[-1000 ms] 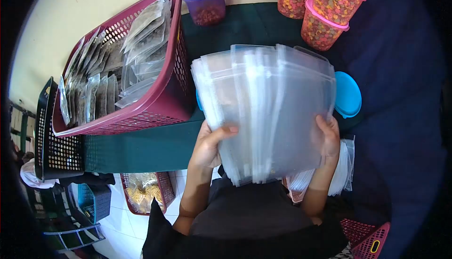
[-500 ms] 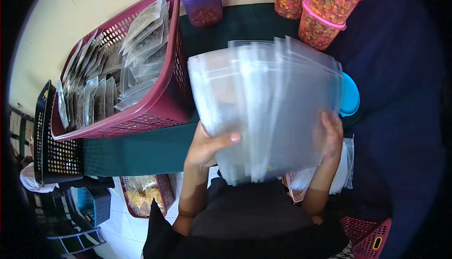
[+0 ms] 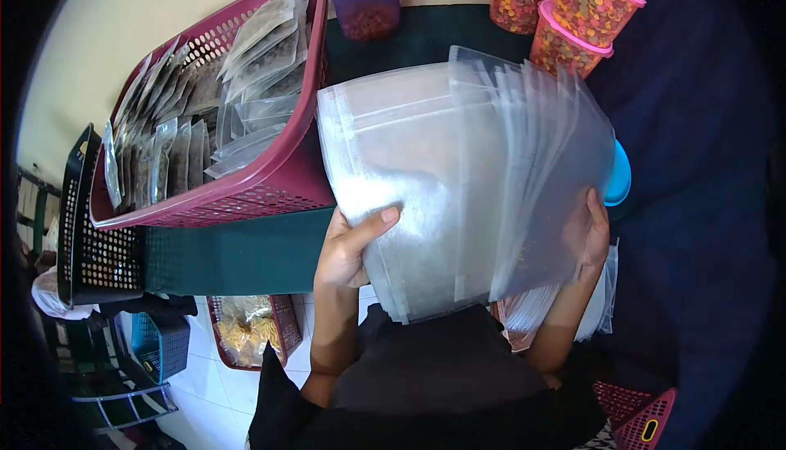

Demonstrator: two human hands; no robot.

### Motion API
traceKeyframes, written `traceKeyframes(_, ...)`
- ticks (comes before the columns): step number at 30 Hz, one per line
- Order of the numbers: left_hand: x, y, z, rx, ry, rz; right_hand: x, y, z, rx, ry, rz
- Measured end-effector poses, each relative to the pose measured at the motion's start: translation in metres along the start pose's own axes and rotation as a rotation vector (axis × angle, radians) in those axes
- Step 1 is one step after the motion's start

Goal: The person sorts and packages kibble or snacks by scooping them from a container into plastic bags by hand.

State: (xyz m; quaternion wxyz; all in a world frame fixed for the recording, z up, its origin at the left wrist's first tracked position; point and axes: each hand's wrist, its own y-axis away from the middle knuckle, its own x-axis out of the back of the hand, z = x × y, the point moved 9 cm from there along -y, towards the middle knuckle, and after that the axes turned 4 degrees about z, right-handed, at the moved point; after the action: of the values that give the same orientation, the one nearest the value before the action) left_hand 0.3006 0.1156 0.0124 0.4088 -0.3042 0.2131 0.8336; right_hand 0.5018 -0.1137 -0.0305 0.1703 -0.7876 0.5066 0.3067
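Observation:
A thick sheaf of clear plastic bags [image 3: 417,155] is held up before me, fanned out toward its right side. My left hand [image 3: 348,247] grips the lower left edge, its thumb lying across the front sheet. On the opposite edge my right hand [image 3: 596,233] is closed round the bags, partly seen through the plastic. Just left of the sheaf stands a maroon basket [image 3: 282,159] with rows of flat filled packets [image 3: 262,45]. Behind the bags' right edge shows part of a blue lid [image 3: 620,173].
Pink-lidded tubs [image 3: 594,4] of colourful pieces are stacked at the back right. Purple tubs [image 3: 367,12] stand by the wall on the green table cover [image 3: 237,257]. A black basket [image 3: 102,262] is at left; on the floor sits a basket [image 3: 288,327] of yellowish packets.
The bags have spread wider, with the fan opening to the right. My right hand has moved slightly right, and my left hand has shifted a little left, both still holding on.

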Motion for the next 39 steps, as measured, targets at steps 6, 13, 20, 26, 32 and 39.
traceKeyframes(6, 0.000, 0.001, -0.001, 0.026, 0.003, -0.001, -0.001, 0.006, -0.004, 0.007, 0.021, 0.081)
traceKeyframes(13, -0.015, 0.007, -0.008, 0.001, -0.206, -0.151, -0.022, 0.020, 0.004, 0.086, 0.203, 0.077)
traceKeyframes(20, -0.020, 0.009, -0.017, 0.041, -0.211, -0.062, -0.037, 0.021, 0.008, 0.133, 0.363, 0.082)
traceKeyframes(26, -0.006, 0.009, -0.014, -0.004, -0.221, -0.004, -0.019, 0.012, 0.004, 0.029, 0.100, 0.123)
traceKeyframes(32, -0.002, 0.009, -0.005, -0.035, -0.212, 0.011, 0.009, 0.012, -0.008, 0.010, 0.006, 0.198)
traceKeyframes(39, -0.008, 0.011, -0.001, -0.025, -0.182, -0.004, -0.016, 0.023, -0.003, -0.011, 0.229, 0.038)
